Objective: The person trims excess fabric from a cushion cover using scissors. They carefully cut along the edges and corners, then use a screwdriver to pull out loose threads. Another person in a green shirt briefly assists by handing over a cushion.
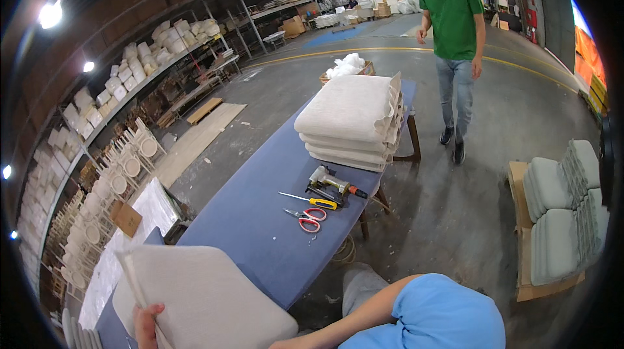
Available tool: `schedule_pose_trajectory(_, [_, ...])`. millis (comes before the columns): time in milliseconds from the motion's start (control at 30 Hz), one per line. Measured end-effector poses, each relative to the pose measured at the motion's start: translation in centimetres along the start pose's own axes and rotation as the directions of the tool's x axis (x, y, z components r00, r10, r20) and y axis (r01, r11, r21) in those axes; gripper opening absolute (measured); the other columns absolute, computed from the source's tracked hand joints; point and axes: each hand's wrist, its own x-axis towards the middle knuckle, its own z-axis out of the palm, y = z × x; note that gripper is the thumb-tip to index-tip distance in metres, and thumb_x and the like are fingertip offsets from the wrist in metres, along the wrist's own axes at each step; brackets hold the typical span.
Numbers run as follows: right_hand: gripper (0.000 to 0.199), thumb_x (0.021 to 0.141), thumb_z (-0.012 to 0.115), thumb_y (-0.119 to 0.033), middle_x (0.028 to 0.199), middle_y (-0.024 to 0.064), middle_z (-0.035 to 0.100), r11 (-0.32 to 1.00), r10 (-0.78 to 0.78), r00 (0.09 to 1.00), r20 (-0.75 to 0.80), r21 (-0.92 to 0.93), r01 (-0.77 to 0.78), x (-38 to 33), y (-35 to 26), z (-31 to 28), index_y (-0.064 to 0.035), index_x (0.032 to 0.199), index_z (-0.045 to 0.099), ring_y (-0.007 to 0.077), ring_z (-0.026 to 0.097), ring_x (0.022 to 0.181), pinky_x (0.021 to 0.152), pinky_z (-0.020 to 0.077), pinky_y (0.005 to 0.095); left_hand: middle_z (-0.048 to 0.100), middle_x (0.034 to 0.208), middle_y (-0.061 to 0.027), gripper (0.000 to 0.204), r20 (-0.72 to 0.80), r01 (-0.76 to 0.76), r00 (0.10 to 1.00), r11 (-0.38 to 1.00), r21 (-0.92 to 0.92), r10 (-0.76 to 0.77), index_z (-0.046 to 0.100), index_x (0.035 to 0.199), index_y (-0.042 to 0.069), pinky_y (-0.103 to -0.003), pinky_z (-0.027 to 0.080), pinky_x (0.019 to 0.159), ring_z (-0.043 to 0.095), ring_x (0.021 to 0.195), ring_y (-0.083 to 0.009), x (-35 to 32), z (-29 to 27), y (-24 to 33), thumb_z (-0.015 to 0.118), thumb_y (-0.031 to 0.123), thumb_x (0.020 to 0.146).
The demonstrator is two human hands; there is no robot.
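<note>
A beige upholstered seat cushion (201,290) is tilted up at the near end of the blue-covered table (244,232). My left hand (148,324) grips its left edge, fingers curled over the rim. Another pale cushion (123,300) shows partly behind it. My right hand (283,344) is at the cushion's near right corner, mostly cut off by the lower edge, so its fingers are hidden. Farther along the table lie red-handled scissors (308,219), a yellow-handled screwdriver (318,202) and a pneumatic staple gun (333,183). Beyond them sits a stack of beige cushions (351,118).
A box of white stuffing (348,68) stands past the stack. A person in a green shirt (452,20) is on the floor beyond the table. Grey cushions (556,219) are piled on cardboard at right. Chair frames (117,183) line the left, below shelving.
</note>
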Motion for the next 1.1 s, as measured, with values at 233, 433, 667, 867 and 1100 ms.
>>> schedule_pose_trajectory(233, [0.071, 0.099, 0.074, -0.039, 0.133, 0.0150, 0.064, 0.799, -0.584, 0.601, -0.545, -0.517, 0.307, -1.2, -4.3, -11.0, -0.0039, 0.152, 0.043, 0.0245, 0.062, 0.124, 0.104, 0.0504, 0.0390, 0.073, 0.108, -0.0164, 0.066, 0.255, -0.120, 0.963, 0.983, 0.136, 0.082, 0.060, 0.129, -0.007, -0.039, 0.058, 0.087, 0.073, 0.093, -0.0301, 1.3, 7.3, 9.4, 0.070, -0.008, 0.064])
schedule_pose_trajectory(433, [0.068, 0.110, 0.049, -0.052, 0.142, 0.0142, 0.058, 0.578, -0.810, 0.069, -0.582, -0.773, 0.263, -1.4, -10.9, -19.0, -0.0052, 0.158, 0.041, 0.0269, 0.052, 0.137, 0.116, 0.0390, 0.0387, 0.073, 0.107, -0.0131, 0.067, 0.392, -0.257, 0.915, 0.887, 0.384, 0.095, 0.061, 0.126, -0.005, -0.038, 0.057, 0.091, 0.072, 0.097, -0.0262, 0.1, 10.9, 10.2, 0.076, -0.010, 0.061])
schedule_pose_trajectory(667, [0.056, 0.115, 0.034, -0.050, 0.123, 0.0123, 0.064, 0.589, -0.791, 0.147, -0.594, -0.673, 0.448, 1.5, -11.6, -21.7, -0.0026, 0.132, 0.059, 0.0245, 0.058, 0.119, 0.106, 0.0423, 0.0369, 0.073, 0.117, -0.0186, 0.057, 0.472, -0.416, 0.872, 0.703, 0.576, 0.129, 0.064, 0.132, -0.002, -0.040, 0.053, 0.098, 0.069, 0.108, -0.0289, -4.1, 13.3, 12.4, 0.075, 0.001, 0.077])
schedule_pose_trajectory(867, [0.050, 0.115, 0.038, -0.047, 0.113, 0.0097, 0.067, 0.529, -0.831, 0.137, -0.540, -0.688, 0.497, 1.7, -14.3, -17.7, -0.0037, 0.125, 0.061, 0.0218, 0.061, 0.108, 0.099, 0.0459, 0.0349, 0.072, 0.119, -0.0192, 0.066, 0.435, -0.329, 0.898, 0.760, 0.560, 0.068, 0.058, 0.138, -0.002, -0.043, 0.052, 0.100, 0.068, 0.110, -0.0341, -5.2, 11.8, 11.7, 0.077, 0.004, 0.075])
schedule_pose_trajectory(1100, [0.046, 0.113, 0.043, -0.044, 0.107, 0.0120, 0.069, 0.420, -0.885, -0.013, -0.466, -0.808, 0.414, -0.6, -16.2, -17.5, -0.0041, 0.125, 0.060, 0.0229, 0.065, 0.100, 0.091, 0.0499, 0.0369, 0.068, 0.130, -0.0252, 0.074, 0.589, -0.430, 0.808, 0.676, 0.598, -0.007, 0.048, 0.149, -0.001, -0.046, 0.051, 0.105, 0.066, 0.120, -0.0392, -5.4, 14.4, 14.8, 0.079, 0.012, 0.083])
